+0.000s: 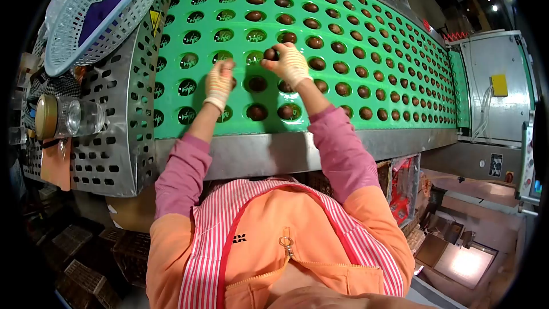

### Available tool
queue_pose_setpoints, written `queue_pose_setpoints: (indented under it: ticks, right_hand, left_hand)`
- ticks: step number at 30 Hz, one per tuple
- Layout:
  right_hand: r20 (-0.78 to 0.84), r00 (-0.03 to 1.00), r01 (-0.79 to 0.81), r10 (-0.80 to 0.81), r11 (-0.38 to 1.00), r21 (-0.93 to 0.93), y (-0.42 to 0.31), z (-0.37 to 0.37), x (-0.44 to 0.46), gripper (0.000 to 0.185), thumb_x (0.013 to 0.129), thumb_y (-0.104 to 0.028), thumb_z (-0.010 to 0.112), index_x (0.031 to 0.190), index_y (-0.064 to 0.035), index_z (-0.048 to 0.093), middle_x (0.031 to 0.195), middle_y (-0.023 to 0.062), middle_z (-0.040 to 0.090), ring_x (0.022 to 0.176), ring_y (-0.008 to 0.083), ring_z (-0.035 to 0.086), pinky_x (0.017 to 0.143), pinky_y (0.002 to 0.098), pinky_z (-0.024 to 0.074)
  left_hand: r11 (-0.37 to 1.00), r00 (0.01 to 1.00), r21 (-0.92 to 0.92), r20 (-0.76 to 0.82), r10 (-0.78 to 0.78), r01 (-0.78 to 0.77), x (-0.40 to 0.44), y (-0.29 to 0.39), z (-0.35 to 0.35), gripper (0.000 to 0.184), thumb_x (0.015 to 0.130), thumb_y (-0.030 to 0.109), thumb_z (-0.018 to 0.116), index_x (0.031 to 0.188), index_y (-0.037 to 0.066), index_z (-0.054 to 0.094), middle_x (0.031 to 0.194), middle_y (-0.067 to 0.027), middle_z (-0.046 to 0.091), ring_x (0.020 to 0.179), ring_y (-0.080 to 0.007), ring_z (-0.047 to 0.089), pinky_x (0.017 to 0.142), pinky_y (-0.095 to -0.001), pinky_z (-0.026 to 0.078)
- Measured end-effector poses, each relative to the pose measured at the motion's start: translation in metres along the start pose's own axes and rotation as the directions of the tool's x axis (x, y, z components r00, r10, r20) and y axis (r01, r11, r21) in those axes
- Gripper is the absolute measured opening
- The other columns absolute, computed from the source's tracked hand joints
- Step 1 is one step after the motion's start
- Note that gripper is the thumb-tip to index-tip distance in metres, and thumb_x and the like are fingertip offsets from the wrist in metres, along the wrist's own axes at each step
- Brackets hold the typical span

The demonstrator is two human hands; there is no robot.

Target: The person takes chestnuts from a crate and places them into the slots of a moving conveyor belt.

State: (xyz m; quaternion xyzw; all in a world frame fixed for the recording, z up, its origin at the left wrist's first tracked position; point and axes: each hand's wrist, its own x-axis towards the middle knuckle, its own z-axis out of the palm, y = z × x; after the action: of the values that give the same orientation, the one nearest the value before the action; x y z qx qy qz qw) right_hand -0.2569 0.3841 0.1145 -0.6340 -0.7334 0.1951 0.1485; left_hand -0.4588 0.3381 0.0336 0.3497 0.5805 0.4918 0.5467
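Note:
A green sheet [171, 121] with rows of round cups lies across the metal machine. Brown balls, one of them in a front-row cup [257, 112], fill the cups to the right and in the middle; the leftmost columns show bare, printed cup bottoms. My right hand [290, 66], with light wraps on the fingers, pinches a brown ball [271, 54] above the sheet. To its left, my left hand [219, 84] hovers with fingers bent together over a cup; a brown ball shows partly beside its fingers, and whether it is held is unclear.
A light blue basket [103, 17] with purple cloth stands at the upper left. Below it are a gold-lidded jar [48, 116] and a glass jar [86, 118] on perforated metal [123, 137]. A metal rail [263, 154] runs along the near edge. At right stands a grey cabinet [494, 80].

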Motion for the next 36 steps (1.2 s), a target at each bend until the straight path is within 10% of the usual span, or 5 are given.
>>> queue_pose_setpoints:
  ticks: [4,13,26,30,36]
  right_hand:
    - [0.200,0.979,0.089,-0.048,0.975,-0.202,-0.005,0.034,0.031,0.048,0.075,-0.044,0.076,0.114,-0.0171,0.066,0.120,0.0173,0.059,0.103,0.0351,0.061,0.088,0.0451,0.0506]
    - [0.082,0.825,0.558,-0.559,0.786,-0.267,0.014,0.078,0.106,0.026,0.080,-0.019,0.062,0.104,-0.0116,0.066,0.118,0.0113,0.061,0.111,0.0337,0.056,0.092,0.0447,0.0497]
    - [-0.664,0.747,-0.104,0.032,0.992,-0.069,0.178,-0.051,-0.107,0.022,0.086,-0.001,0.056,0.107,-0.0035,0.063,0.102,0.0182,0.065,0.094,0.0371,0.062,0.083,0.0453,0.0504]
    - [-0.097,0.994,-0.060,0.052,0.994,-0.087,0.168,-0.044,-0.158,0.034,0.080,-0.006,0.061,0.114,-0.0081,0.063,0.118,0.0122,0.063,0.110,0.0348,0.058,0.095,0.0429,0.0471]
    - [-0.183,0.982,0.019,-0.046,0.989,-0.149,0.133,0.011,-0.171,0.034,0.078,-0.014,0.062,0.112,-0.0102,0.062,0.112,0.0074,0.063,0.095,0.0323,0.058,0.084,0.0462,0.0478]
  left_hand:
    - [0.780,0.887,0.456,0.047,0.459,-0.428,0.015,-0.017,-0.039,0.033,0.084,0.024,0.074,0.108,0.006,0.061,0.102,-0.0075,0.059,0.082,-0.0193,0.060,0.073,-0.0334,0.052]
    - [0.281,0.826,0.817,0.361,0.432,-0.504,-0.012,-0.007,-0.040,0.033,0.077,0.023,0.070,0.109,0.017,0.067,0.114,-0.0056,0.058,0.109,-0.0309,0.051,0.094,-0.0444,0.043]
    - [0.393,0.833,0.753,0.369,0.412,-0.528,-0.013,-0.020,-0.043,0.028,0.082,0.013,0.067,0.109,0.015,0.066,0.116,-0.0083,0.061,0.107,-0.0324,0.054,0.094,-0.0435,0.045]
    - [0.313,0.832,0.797,0.379,0.406,-0.516,-0.017,-0.015,-0.038,0.029,0.081,0.012,0.067,0.110,0.016,0.067,0.117,-0.0089,0.060,0.109,-0.0326,0.053,0.096,-0.0442,0.044]
    - [0.359,0.699,0.609,0.528,0.482,-0.707,-0.053,0.001,0.027,0.034,0.083,0.011,0.063,0.117,0.013,0.063,0.122,-0.0115,0.058,0.112,-0.0342,0.053,0.098,-0.0450,0.043]
